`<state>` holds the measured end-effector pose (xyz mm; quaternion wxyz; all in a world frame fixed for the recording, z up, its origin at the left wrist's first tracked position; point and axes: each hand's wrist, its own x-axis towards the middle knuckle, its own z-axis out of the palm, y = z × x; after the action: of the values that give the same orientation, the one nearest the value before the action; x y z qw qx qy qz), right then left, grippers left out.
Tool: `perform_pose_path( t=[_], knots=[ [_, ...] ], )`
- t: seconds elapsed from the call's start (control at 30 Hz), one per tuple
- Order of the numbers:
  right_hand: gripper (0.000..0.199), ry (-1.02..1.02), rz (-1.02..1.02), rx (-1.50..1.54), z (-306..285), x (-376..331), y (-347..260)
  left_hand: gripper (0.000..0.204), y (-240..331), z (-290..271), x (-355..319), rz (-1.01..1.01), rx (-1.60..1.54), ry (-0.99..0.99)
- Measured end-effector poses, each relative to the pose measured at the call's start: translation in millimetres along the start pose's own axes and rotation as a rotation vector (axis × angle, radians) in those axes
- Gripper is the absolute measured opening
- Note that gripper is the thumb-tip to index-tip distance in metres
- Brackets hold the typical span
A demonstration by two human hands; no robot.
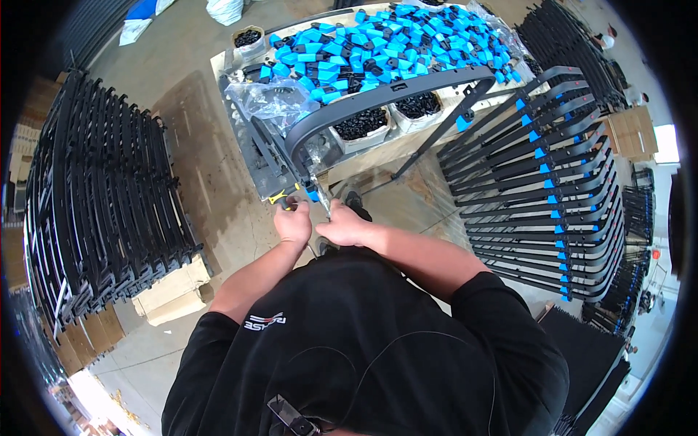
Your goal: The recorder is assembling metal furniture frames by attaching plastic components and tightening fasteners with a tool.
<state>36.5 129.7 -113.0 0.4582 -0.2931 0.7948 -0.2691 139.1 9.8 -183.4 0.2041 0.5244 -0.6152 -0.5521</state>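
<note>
A curved black metal frame (385, 92) rests across the near side of the worktable, a blue corner piece (464, 123) on its right leg. Its left end comes down near my hands, where another blue piece (313, 195) shows. My left hand (293, 221) is closed around a yellow-and-black handled tool (278, 197), just left of that end. Close beside it, my right hand (344, 224) grips a slim silver metal tool (324, 195), held up against the frame's end. The tools' exact kinds and the contact point are too small to make out.
Blue and black plastic pieces (392, 43) heap the worktable (243, 156), beside clear plastic film (275, 102). Boxes of small black parts (361, 123) stand at its near edge. Black frames are stacked at left (109, 196); frames with blue pieces (542, 189) stand at right.
</note>
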Motion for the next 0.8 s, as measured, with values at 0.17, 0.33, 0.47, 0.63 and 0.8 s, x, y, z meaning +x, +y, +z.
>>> perform_pose_path(
  t=[0.17, 0.33, 0.47, 0.63, 0.8],
  knots=[
    [0.073, -0.036, 0.075, 0.104, -10.6, -18.6, -19.8, 0.026, 4.9, 14.1, 11.5, 0.138, 0.131, 0.12],
    [0.034, -0.083, 0.173, 0.399, -13.8, -17.7, -17.7, 0.027, -12.6, 3.1, 20.3, 0.18, 0.246, -0.031],
    [0.018, 0.272, 0.108, 0.901, 1.7, 3.5, 14.7, 0.029, 16.8, 1.2, 4.9, -0.237, -0.357, -0.16],
    [0.006, 0.378, 0.124, 1.052, -40.6, -12.0, 72.6, 0.03, 14.3, -44.8, 14.5, -0.377, -0.639, 0.0],
    [0.041, 0.466, -0.076, 0.222, -73.7, -72.9, 65.8, 0.016, 10.5, -52.2, -30.0, 0.196, -0.295, -0.277]
  ],
)
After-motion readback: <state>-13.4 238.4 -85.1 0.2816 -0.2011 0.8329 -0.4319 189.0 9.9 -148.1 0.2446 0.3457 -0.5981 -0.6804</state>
